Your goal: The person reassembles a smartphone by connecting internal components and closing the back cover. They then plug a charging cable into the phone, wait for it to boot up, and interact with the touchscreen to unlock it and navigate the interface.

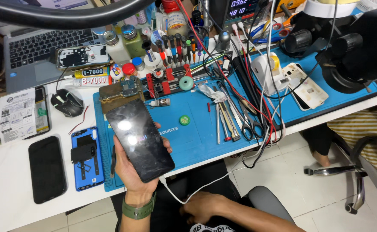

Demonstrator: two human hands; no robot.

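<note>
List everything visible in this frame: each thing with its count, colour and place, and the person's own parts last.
smartphone: 1, black screen, held above the mat's left edge
white cable: 1, plugged into the smartphone's bottom end
work mat: 1, blue, desk centre
tweezers and scissors: several, metal, on the mat
screwdrivers: a row, mixed colours, behind the mat
glue tubes: 2, left of the mat
mouse: 1, black
laptop: 1, grey, far left
dark phone: 1, black, desk left
blue phone back: 1, beside the mat
microscope: 1, black, right
left hand: grip on the smartphone, green watch
right hand: low, by the white cable
</note>
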